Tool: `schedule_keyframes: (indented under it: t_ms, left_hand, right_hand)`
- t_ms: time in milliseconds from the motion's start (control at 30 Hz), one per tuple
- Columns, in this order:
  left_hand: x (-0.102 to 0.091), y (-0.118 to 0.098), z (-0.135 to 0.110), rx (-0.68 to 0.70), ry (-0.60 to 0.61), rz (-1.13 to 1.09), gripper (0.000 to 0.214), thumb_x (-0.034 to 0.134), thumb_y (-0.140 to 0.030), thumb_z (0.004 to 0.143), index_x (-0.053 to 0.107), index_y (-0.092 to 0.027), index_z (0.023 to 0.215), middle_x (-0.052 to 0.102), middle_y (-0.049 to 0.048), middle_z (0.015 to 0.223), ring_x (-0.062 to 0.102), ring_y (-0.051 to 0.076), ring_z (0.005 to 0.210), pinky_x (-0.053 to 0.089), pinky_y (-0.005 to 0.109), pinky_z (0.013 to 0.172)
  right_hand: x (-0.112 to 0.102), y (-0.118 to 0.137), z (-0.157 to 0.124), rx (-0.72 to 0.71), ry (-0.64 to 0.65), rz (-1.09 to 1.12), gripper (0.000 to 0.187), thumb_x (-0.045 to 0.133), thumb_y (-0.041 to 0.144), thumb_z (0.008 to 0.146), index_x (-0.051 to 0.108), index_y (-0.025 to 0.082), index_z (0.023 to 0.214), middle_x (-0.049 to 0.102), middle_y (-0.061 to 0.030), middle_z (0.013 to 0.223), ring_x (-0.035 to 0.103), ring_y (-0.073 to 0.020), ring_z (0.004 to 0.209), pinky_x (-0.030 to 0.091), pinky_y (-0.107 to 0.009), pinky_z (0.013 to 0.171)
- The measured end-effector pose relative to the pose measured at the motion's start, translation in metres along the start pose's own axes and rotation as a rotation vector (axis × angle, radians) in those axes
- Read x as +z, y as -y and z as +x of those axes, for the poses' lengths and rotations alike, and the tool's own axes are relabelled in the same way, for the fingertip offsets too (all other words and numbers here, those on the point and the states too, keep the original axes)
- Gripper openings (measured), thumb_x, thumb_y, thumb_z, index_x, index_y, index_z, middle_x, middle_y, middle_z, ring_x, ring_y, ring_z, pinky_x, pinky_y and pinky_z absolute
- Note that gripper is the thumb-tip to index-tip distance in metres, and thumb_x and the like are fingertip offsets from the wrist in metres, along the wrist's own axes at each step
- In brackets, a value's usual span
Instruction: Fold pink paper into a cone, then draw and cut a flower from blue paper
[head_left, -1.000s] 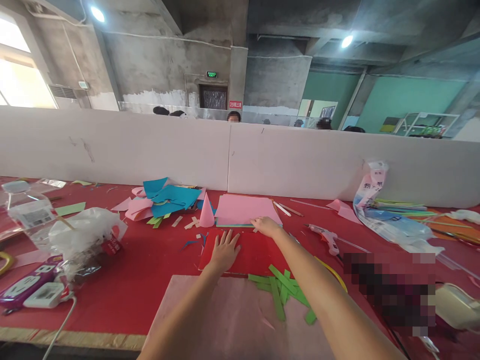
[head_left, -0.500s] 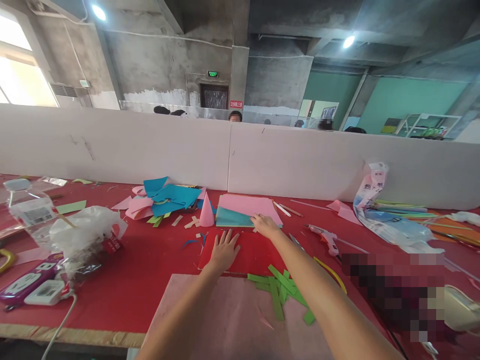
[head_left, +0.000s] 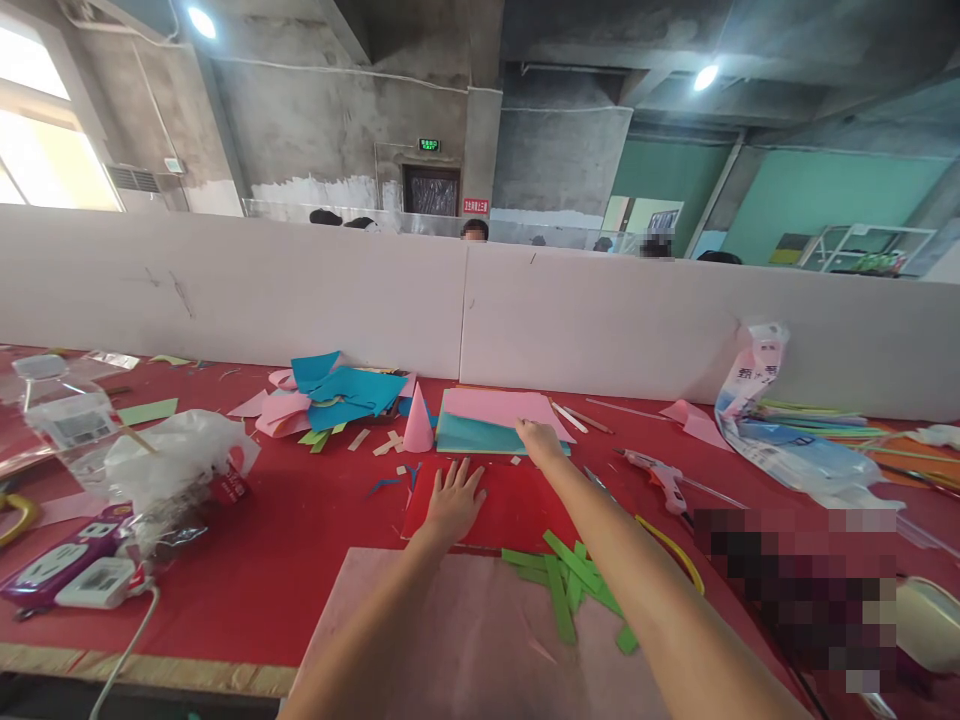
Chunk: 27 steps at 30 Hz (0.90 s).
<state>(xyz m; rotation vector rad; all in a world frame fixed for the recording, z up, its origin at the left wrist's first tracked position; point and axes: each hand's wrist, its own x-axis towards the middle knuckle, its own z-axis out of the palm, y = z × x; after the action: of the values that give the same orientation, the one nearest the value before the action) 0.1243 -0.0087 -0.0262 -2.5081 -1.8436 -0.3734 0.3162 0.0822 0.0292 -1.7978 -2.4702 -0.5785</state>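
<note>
My left hand lies flat with its fingers spread on a red sheet. Just beyond it, my right hand is closed at the front edge of a pink sheet of paper, which seems pinched between thumb and fingers. That sheet sits askew over a teal sheet, whose front part shows below it. A pink paper cone stands upright left of the stack. Green strips are scattered nearer to me, on a pale pink board.
A glue gun lies to the right, near a plastic bag. Teal paper scraps are heaped at the left, with a water bottle and a purple power strip farther out. A white partition borders the table's back.
My right hand has drawn closed at the sheet's edge. The pink sheet's front edge has shifted, and the teal now shows along the front. My left hand stays on the red sheet.
</note>
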Motion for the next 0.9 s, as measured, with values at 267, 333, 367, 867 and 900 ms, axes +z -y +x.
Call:
schedule_keyframes:
  t_ms: [267, 333, 367, 867, 900]
  left_hand:
    - [-0.001, 0.000, 0.000, 0.007, 0.001, -0.007, 0.047, 0.030, -0.041, 0.090, 0.032, -0.027, 0.135, 0.025, 0.0048, 0.144, 0.022, 0.024, 0.132, 0.019, 0.048, 0.106]
    - [0.000, 0.000, 0.000, 0.010, -0.011, -0.003, 0.047, 0.030, -0.041, 0.090, 0.032, -0.028, 0.135, 0.026, 0.0046, 0.144, 0.023, 0.024, 0.132, 0.019, 0.048, 0.106]
    - [0.000, 0.000, 0.000, 0.011, -0.015, -0.001, 0.047, 0.030, -0.041, 0.090, 0.032, -0.028, 0.135, 0.026, 0.0046, 0.144, 0.023, 0.024, 0.132, 0.019, 0.047, 0.106]
    - [0.001, 0.000, -0.001, 0.011, -0.023, -0.022, 0.046, 0.032, -0.038, 0.090, 0.034, -0.026, 0.135, 0.027, 0.0063, 0.144, 0.025, 0.026, 0.131, 0.021, 0.048, 0.105]
    - [0.000, 0.000, -0.002, 0.014, -0.025, -0.026, 0.046, 0.032, -0.038, 0.090, 0.034, -0.026, 0.135, 0.027, 0.0064, 0.144, 0.025, 0.026, 0.131, 0.020, 0.048, 0.105]
  right_hand:
    - [-0.014, -0.015, 0.001, -0.042, 0.025, 0.043, 0.024, 0.043, 0.008, 0.083, 0.059, 0.017, 0.099, 0.066, -0.0115, 0.092, 0.061, -0.0197, 0.088, 0.041, -0.026, 0.073]
    - [-0.017, -0.018, 0.002, -0.034, 0.009, 0.045, 0.027, 0.042, 0.009, 0.084, 0.056, 0.017, 0.105, 0.066, -0.0122, 0.093, 0.060, -0.0201, 0.089, 0.040, -0.027, 0.074]
    - [-0.018, -0.019, 0.002, -0.027, 0.000, 0.045, 0.028, 0.040, 0.009, 0.085, 0.055, 0.016, 0.108, 0.066, -0.0130, 0.092, 0.060, -0.0204, 0.087, 0.040, -0.028, 0.073]
    - [-0.059, -0.029, 0.022, 0.002, -0.201, 0.118, 0.024, 0.039, 0.012, 0.087, 0.061, 0.018, 0.092, 0.061, -0.0084, 0.096, 0.053, -0.0195, 0.089, 0.034, -0.026, 0.068]
    - [-0.062, -0.031, 0.024, 0.028, -0.212, 0.129, 0.024, 0.038, 0.014, 0.088, 0.060, 0.019, 0.094, 0.061, -0.0074, 0.097, 0.054, -0.0182, 0.084, 0.033, -0.026, 0.064]
